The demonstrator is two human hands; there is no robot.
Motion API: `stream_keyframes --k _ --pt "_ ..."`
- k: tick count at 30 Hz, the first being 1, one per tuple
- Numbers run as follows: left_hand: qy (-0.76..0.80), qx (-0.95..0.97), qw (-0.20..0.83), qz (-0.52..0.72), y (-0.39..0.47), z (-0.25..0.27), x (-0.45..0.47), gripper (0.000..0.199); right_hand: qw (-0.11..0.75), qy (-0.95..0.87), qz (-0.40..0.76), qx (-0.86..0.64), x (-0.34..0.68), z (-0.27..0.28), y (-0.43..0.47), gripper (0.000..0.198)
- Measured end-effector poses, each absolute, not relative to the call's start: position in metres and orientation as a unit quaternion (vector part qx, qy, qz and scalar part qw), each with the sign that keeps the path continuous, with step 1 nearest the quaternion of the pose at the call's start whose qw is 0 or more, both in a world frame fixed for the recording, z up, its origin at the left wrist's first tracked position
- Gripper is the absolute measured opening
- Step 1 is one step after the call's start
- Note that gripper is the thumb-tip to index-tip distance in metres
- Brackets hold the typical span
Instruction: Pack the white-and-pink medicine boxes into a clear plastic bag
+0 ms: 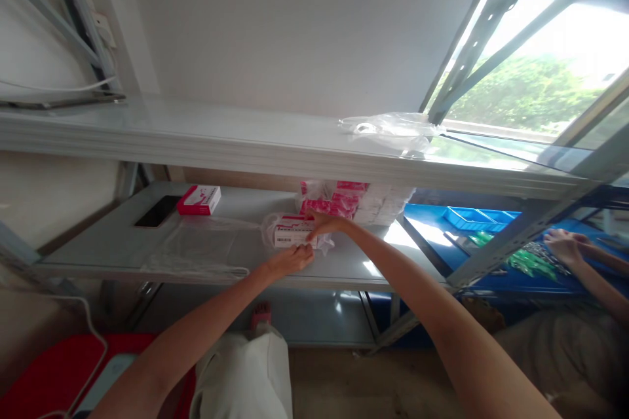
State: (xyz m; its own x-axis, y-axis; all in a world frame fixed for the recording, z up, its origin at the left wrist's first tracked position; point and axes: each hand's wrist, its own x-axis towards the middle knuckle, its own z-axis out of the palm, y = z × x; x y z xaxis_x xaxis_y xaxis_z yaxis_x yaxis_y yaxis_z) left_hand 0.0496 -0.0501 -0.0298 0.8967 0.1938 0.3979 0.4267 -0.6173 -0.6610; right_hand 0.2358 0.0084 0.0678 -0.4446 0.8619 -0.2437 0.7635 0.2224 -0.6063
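On the middle shelf, a small white-and-pink carton with a barcode lies in a clear plastic bag. My right hand grips the right end of the carton, fingers over its top and thumb at the front. Along the carton's lower front edge, my left hand has its fingers curled in a pinch at the bag; exactly what is between them is hard to see. Just behind stand several pink-and-white cartons in clear wrapping.
Left on the shelf are another pink-and-white carton, a dark phone and flat clear bags. Overhead, the upper shelf carries crumpled plastic. At right, a co-worker's hands are over a blue table. A red stool stands lower left.
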Motion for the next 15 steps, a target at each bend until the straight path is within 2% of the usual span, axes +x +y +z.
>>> stream_keyframes --k 9,15 --pt "-0.184 -0.92 0.307 -0.161 -0.034 -0.034 0.039 0.026 0.057 -0.775 0.321 -0.541 0.238 0.069 0.011 0.096" --pt "-0.242 -0.918 0.252 -0.187 -0.037 -0.035 0.044 0.021 0.069 -0.794 0.309 -0.519 0.231 0.063 0.007 0.087"
